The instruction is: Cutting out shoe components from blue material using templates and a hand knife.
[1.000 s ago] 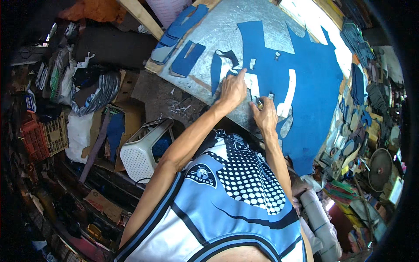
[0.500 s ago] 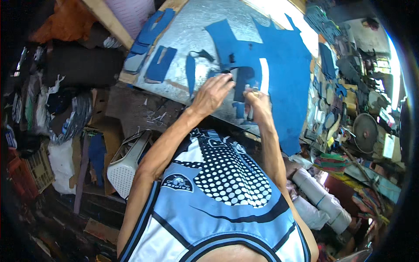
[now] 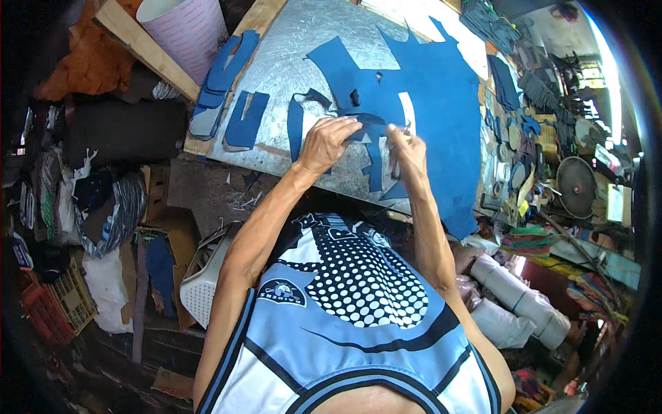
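A large blue leather-like sheet [image 3: 445,90] with ragged, cut-out edges lies over a worn metal-topped table [image 3: 289,62]. My left hand [image 3: 327,143] is closed at the sheet's near-left part, its fingertips pinching a dark blue cut piece [image 3: 371,123] that is bent up from the surface. Close by on the right, my right hand [image 3: 408,153] is curled, with a slim dark object below its palm, too blurred to name. Between the hands, a narrow blue strip [image 3: 374,165] hangs toward the table edge. A white strip [image 3: 407,114] lies on the sheet just beyond my right hand.
Cut blue pieces [image 3: 247,121] and a blue stack [image 3: 224,76] lie at the table's left side. A rolled white sheet [image 3: 181,31] stands beyond a wooden beam. A white plastic chair [image 3: 207,283] sits left of me; wrapped rolls [image 3: 520,297] lie at right.
The dark blue piece lay flatter between my hands and is now bent up at my left fingertips. My right hand has moved slightly upward in the picture, and the whole view has shifted.
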